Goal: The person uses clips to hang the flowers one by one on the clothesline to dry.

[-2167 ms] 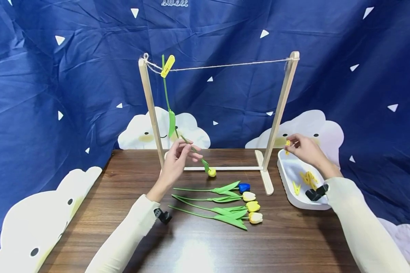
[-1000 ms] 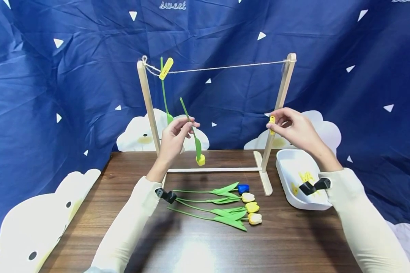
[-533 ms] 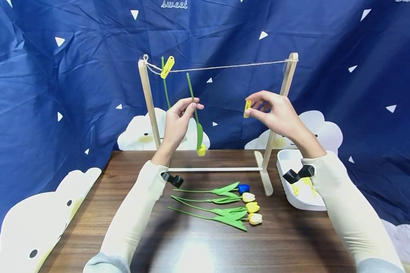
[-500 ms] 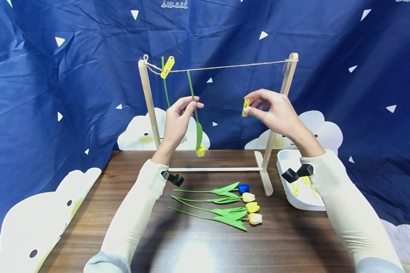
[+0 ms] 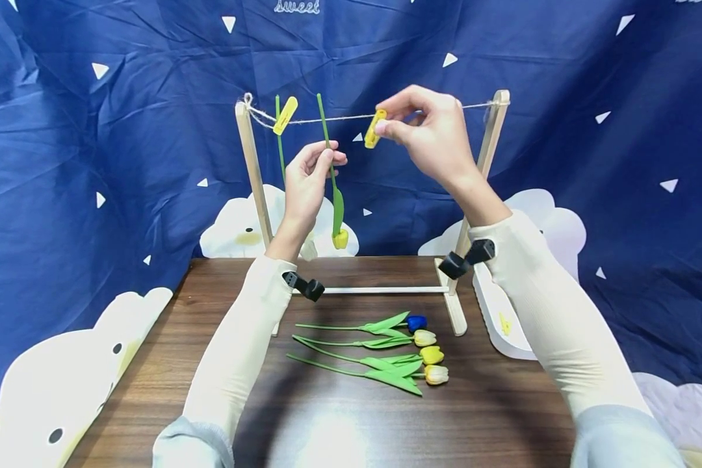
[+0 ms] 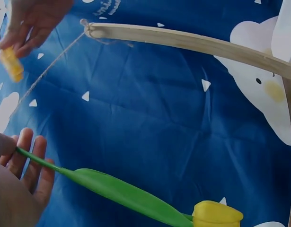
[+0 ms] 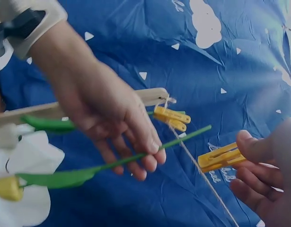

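My left hand (image 5: 307,185) pinches the stem of a yellow tulip (image 5: 338,211), which hangs bloom down. Its stem tip rises above the twine (image 5: 346,118) in the head view. To the right, my right hand (image 5: 435,133) pinches a yellow clothespin (image 5: 375,130) by its handle end, close to the twine. The right wrist view shows this clothespin (image 7: 221,157) apart from the stem. At the left end of the twine, another yellow clothespin (image 5: 285,116) grips a second green stem (image 5: 280,153); my left hand and wrist hide part of that flower.
The twine runs between two wooden posts (image 5: 494,140) of a stand with a low white crossbar (image 5: 380,290). Several tulips (image 5: 380,351), blue, white and yellow, lie on the brown table (image 5: 222,305). A white tray (image 5: 491,305) with yellow clothespins stands right, partly hidden by my right arm.
My left hand has raised the tulip until its stem tip passes above the twine. My right hand has carried the clothespin from the tray up and left to the twine.
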{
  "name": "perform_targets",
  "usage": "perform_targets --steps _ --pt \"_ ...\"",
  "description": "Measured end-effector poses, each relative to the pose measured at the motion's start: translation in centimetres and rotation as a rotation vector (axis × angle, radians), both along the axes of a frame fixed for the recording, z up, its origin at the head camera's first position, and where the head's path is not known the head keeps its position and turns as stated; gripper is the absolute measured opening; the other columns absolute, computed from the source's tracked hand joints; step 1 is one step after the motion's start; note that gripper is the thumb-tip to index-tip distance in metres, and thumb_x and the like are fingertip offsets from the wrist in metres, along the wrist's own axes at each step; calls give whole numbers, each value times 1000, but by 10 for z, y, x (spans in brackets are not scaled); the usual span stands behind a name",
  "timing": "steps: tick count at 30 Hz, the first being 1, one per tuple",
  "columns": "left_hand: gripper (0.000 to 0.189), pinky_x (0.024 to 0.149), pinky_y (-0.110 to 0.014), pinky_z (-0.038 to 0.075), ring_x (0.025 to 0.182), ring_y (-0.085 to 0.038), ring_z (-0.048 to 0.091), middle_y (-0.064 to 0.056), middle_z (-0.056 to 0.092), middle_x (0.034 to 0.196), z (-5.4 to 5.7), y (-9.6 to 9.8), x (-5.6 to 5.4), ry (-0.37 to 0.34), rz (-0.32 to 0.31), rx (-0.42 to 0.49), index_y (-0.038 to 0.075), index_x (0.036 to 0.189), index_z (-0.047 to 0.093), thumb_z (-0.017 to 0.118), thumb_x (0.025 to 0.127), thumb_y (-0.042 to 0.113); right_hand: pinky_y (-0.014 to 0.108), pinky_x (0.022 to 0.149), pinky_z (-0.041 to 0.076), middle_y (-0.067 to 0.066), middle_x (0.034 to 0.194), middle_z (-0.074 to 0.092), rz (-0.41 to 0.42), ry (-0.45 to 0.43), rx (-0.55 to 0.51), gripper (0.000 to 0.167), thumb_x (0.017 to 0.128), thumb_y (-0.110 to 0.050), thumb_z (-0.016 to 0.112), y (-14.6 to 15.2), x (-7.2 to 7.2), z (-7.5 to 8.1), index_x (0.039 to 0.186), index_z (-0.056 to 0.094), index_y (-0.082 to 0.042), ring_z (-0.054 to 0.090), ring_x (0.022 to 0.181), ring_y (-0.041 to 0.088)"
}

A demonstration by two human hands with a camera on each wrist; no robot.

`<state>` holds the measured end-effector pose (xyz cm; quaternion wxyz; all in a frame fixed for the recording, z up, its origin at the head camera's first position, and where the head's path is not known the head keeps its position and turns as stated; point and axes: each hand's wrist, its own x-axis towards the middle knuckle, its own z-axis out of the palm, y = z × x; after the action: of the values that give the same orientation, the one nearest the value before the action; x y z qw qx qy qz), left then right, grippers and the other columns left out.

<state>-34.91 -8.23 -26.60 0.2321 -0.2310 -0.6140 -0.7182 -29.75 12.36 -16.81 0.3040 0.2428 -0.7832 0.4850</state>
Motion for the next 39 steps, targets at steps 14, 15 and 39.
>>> perform_targets --steps 14,15,39 --pt "24 89 -29 60 91 -11 77 -11 79 102 6 0 -3 -100 74 51 -5 127 68 56 110 9 24 53 54 -3 76 76 203 -123 -359 8 87 5 84 -53 -39 25 86 80 -2 68 65 14" --pt "24 89 -29 60 92 -11 77 -12 79 103 6 0 -3 -102 79 50 -4 126 68 56 110 9 24 53 54 -2 77 76 196 -133 -362 7 87 4 84 -56 -41 26 86 81 -2 68 65 14" --pt "25 89 -28 59 95 -14 76 -10 76 107 5 1 -1 -142 161 59 3 130 69 53 112 13 26 59 61 7 99 82 111 -261 -200 20 94 -12 83 -81 -52 9 112 80 -4 72 74 18"
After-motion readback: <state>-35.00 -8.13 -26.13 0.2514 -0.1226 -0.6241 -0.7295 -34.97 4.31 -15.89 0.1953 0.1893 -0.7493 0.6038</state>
